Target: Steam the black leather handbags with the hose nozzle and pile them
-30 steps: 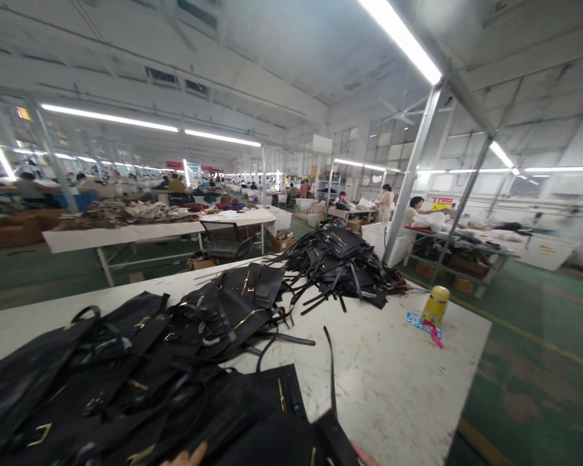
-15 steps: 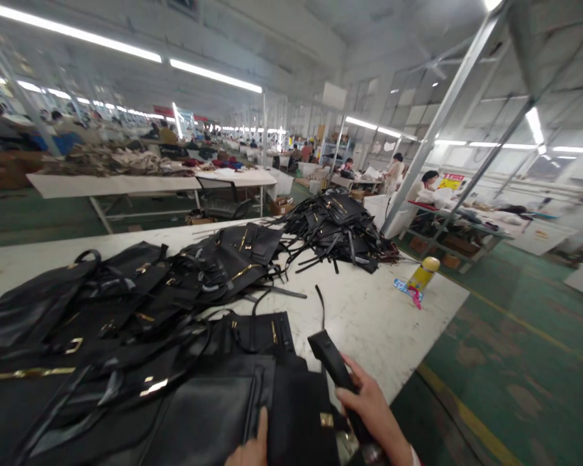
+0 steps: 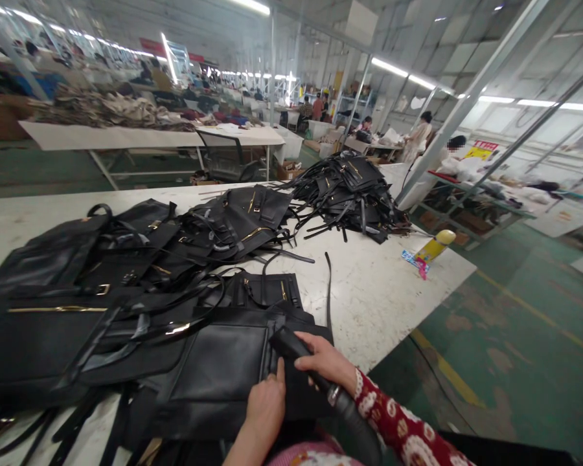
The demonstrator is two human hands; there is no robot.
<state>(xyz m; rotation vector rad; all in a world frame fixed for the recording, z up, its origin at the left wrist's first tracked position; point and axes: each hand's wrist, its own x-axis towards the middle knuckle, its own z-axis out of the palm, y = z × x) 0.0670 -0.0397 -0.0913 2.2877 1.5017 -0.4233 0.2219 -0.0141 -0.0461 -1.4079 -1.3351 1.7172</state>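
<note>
My left hand presses its outstretched index finger on the front of a black leather bag, near a raised vertical seam. Its other fingers are curled and hold nothing. My right hand is wrapped round a black nozzle with a flat, wide head. A metal clamp joins the nozzle to a thick black hose that runs down toward me. The nozzle's head sits over the bag, just beyond my left fingertip; whether it touches the leather I cannot tell.
Black bags with gold zips cover the left of the white table. A second heap of black bags lies at the far end. A yellow bottle and a blue packet stand near the right edge. People work at tables beyond.
My right hand has brought the nozzle left, from beside the bag to over it. My left hand shows higher in view, its finger still on the bag. The view has tilted down.
</note>
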